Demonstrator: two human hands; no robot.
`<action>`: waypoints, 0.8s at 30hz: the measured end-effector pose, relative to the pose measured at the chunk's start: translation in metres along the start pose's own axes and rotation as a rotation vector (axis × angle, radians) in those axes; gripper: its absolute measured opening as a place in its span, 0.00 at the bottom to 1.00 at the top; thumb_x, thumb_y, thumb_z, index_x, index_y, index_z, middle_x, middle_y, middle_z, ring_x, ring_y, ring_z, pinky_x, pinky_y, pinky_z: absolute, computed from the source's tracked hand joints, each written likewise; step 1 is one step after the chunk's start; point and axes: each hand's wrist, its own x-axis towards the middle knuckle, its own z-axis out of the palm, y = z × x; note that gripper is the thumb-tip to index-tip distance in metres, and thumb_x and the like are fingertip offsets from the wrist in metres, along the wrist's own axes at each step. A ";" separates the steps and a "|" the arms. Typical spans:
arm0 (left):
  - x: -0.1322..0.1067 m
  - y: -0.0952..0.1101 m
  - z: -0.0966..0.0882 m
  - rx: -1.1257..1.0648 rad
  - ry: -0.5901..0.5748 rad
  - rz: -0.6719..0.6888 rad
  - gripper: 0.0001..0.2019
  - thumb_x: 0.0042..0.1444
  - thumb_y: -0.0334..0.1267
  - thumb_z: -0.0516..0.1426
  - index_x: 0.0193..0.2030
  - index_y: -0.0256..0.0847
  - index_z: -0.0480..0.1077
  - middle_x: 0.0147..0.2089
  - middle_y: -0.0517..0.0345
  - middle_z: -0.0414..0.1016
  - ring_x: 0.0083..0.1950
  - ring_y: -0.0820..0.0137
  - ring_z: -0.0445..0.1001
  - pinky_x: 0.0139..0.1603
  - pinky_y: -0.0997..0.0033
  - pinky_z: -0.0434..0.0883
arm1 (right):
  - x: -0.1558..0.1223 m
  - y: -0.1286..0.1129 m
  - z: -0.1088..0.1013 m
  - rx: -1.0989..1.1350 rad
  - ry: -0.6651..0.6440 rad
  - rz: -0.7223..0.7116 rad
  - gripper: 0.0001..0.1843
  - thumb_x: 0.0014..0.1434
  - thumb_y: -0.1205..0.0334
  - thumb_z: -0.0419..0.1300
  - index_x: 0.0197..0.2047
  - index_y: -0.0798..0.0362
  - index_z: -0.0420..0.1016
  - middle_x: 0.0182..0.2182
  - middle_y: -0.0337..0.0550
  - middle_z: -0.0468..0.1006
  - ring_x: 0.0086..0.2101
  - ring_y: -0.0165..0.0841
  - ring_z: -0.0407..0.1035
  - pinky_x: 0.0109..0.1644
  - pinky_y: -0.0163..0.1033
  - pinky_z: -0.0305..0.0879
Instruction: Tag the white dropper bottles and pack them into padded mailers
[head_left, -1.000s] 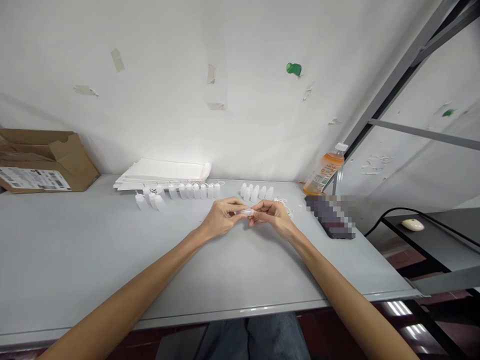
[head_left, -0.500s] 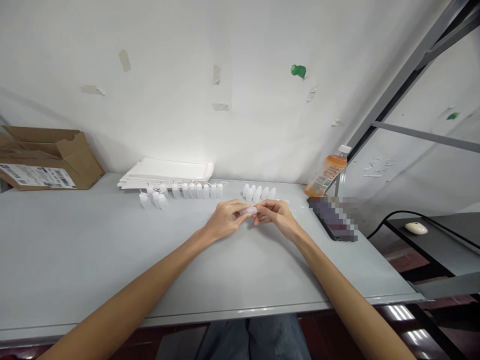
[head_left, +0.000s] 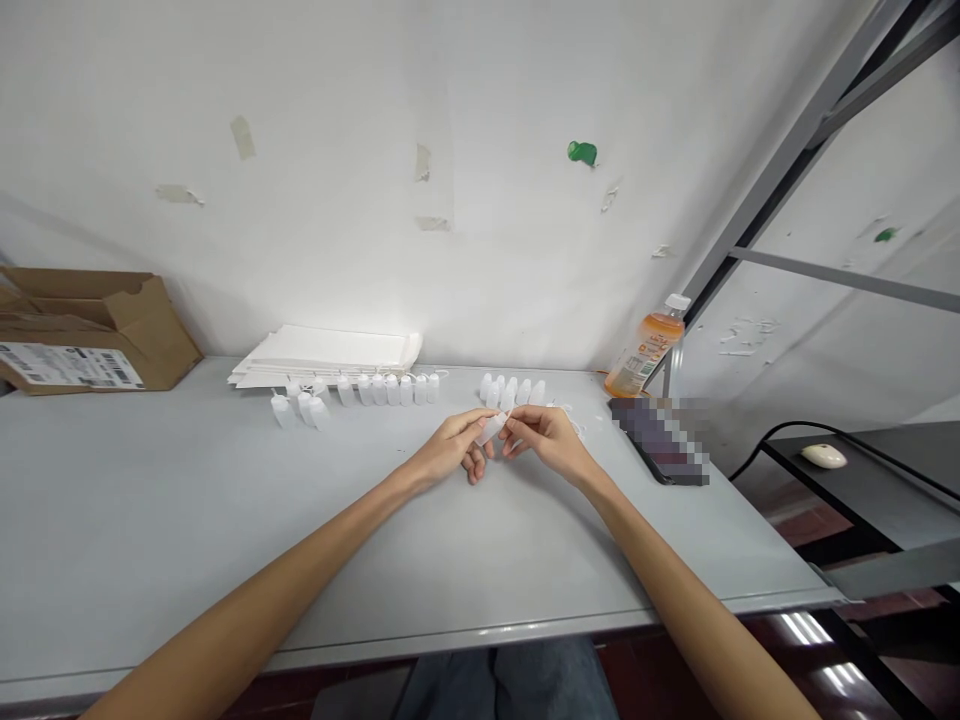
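My left hand [head_left: 457,445] is closed round a small translucent white squeeze bottle [head_left: 491,429], which tilts up toward the right. At the bottle's upper end, the fingers of my right hand [head_left: 544,437] are pinched together; they seem to grip its cap or tip, which they mostly hide. Just behind my hands, several similar bottles [head_left: 510,391] stand in a small cluster. Further left, a row of bottles with thin tips [head_left: 392,389] stands along the back, and a looser group of bottles [head_left: 305,406] is left of that row. Small white loop-like pieces [head_left: 574,420] lie partly behind my right hand.
A stack of white sheets [head_left: 330,347] lies against the wall behind the row. An open cardboard box [head_left: 161,325] is at the far left. To the right are an orange drink bottle [head_left: 645,350] and a dark phone-like object [head_left: 652,440], partly blurred. A white mouse [head_left: 824,456] rests on a lower black surface.
The squeeze bottle has turned from nearly level to tilted, its right end raised. The lower fingers of my left hand now show beneath it. The view has shifted slightly.
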 end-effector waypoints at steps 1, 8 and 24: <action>0.000 0.000 0.001 0.001 0.004 0.001 0.23 0.62 0.50 0.50 0.59 0.39 0.62 0.28 0.60 0.68 0.21 0.75 0.70 0.21 0.74 0.70 | 0.000 0.001 0.000 -0.023 0.000 -0.010 0.17 0.54 0.49 0.61 0.32 0.56 0.76 0.28 0.44 0.77 0.25 0.32 0.73 0.31 0.40 0.72; 0.000 0.000 0.002 0.085 -0.012 0.048 0.23 0.59 0.55 0.51 0.51 0.38 0.66 0.30 0.61 0.64 0.21 0.77 0.70 0.20 0.78 0.69 | 0.002 0.009 0.000 -0.226 0.052 -0.100 0.16 0.57 0.50 0.57 0.29 0.54 0.76 0.27 0.44 0.77 0.24 0.32 0.72 0.27 0.36 0.68; 0.004 -0.004 -0.009 0.600 0.420 0.234 0.12 0.60 0.46 0.51 0.45 0.43 0.63 0.38 0.58 0.71 0.30 0.73 0.72 0.26 0.75 0.66 | -0.004 0.002 -0.077 -0.997 0.431 0.039 0.10 0.52 0.56 0.58 0.31 0.49 0.80 0.28 0.39 0.80 0.27 0.33 0.70 0.30 0.36 0.56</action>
